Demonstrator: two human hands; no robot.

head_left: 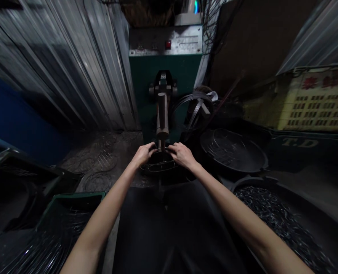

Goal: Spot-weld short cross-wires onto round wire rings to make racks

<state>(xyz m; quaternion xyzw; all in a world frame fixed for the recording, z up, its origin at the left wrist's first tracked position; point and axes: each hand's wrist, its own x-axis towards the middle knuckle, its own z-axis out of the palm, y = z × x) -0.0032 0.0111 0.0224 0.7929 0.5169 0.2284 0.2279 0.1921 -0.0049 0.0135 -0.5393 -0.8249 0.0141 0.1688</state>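
Both arms reach forward to a green machine (pixel 140 72) with a thick metal electrode arm (pixel 162 114) in its middle. Just under the tip of that arm is a round wire frame (pixel 160 166), its thin rings hanging towards me. My left hand (pixel 144 154) pinches the frame's far edge on the left of the tip. On the right side my right hand (pixel 181 154) grips the same edge, fingers curled in. The fingertips are dark, and small details between them cannot be made out.
Right of the machine, a wide black basin (pixel 234 152) holds wire rings; nearer, another tub (pixel 271 213) holds many small metal pieces. A green-rimmed crate (pixel 74 196) with metal rods stands at left. Wire rings (pixel 104 160) lie on the floor. A yellow crate (pixel 317 101) sits far right.
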